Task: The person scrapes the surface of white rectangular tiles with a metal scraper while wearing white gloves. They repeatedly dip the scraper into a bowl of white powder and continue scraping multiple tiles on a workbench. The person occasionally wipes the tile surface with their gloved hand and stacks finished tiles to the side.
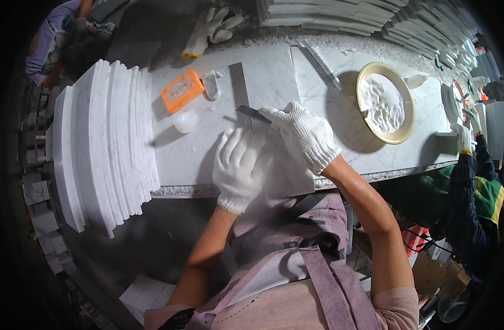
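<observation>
My right hand (pixel 304 135), in a white knitted glove, is closed around a dark, flat scraper-like blade (pixel 251 113). The blade reaches left over the grey-veined white marble slab (pixel 276 176). Just left of it my left hand (pixel 242 168), gloved the same way, lies with its fingers stretched out on the slab, holding nothing. An orange box (pixel 182 91) sits beyond my left hand, with a small grey piece (pixel 211 85) beside it and a translucent white cup-like thing (pixel 183 122) nearer. A pale marker-like stick (pixel 323 67) lies beyond my right hand.
At right stands a round yellowish basin (pixel 408 110) of white powder or paste. Upright marble slabs (pixel 100 143) are stacked at left, more (pixel 329 14) at the back. A spare glove (pixel 210 33) lies beyond. A co-worker's gloved hand (pixel 462 137) is at the right; another person (pixel 51 41) is far left.
</observation>
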